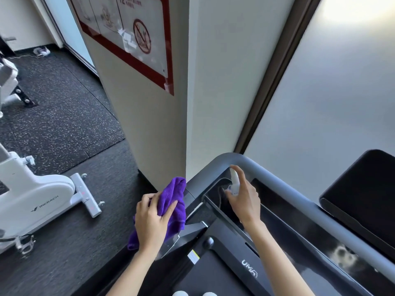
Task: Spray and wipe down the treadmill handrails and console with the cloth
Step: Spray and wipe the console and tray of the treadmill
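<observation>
While gripping a bunched purple microfibre cloth (pixel 174 201) with fingers and thumb curled round it, left hand (pixel 152 221) hovered just left of the treadmill, over the left side rail. Right hand (pixel 243 199) wrapped round a small white plastic spray bottle (pixel 234 182), index finger on top of the nozzle, bottle held upright above the left end of the glossy black treadmill console (pixel 277 218). Curved grey padded handrail (pixel 267 169) ran round the far edge of the console, from its left corner away toward the lower right. Pale smeared patch, whether spray or glare could not be told, showed on the console surface at lower right. Cloth touched or nearly touched the rail's left corner; exact contact could not be told. Black treadmill belt deck (pixel 213 272) with white lettering sat nearest the viewer. Off to the left, white exercise bike (pixel 38 197) stood on dark speckled rubber flooring (pixel 64 116). Cream-coloured square pillar (pixel 171 124) rose just behind the treadmill, bearing a red-bordered notice sign (pixel 132 39). Frosted window pane (pixel 331 92) filled the right side.
</observation>
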The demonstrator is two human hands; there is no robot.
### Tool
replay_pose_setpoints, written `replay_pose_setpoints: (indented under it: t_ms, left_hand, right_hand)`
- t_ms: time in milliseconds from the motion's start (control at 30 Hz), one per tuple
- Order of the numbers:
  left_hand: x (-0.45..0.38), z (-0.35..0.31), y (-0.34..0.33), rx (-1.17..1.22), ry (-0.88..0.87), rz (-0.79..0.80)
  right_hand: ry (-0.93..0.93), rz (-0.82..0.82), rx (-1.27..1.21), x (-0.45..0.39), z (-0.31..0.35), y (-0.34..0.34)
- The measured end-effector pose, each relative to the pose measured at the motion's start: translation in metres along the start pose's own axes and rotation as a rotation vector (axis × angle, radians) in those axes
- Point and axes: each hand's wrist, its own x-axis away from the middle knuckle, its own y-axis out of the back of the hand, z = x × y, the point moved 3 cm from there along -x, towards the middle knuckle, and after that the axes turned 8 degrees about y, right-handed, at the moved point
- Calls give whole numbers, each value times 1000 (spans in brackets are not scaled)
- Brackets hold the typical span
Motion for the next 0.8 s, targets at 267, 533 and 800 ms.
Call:
replay_pose_setpoints:
  t_ms: [267,533,800]
  left_hand:
    - [-58,-68,-87,-167,-32,239]
    - [-24,-4,-25,-106,53,299]
    - [-27,-18,-40,-291,-49,236]
  right_hand:
    - [17,-74,-115,17,-4,21]
    - [84,-78,-130,10,16,17]
    - [118,-63,-203,10,23,14]
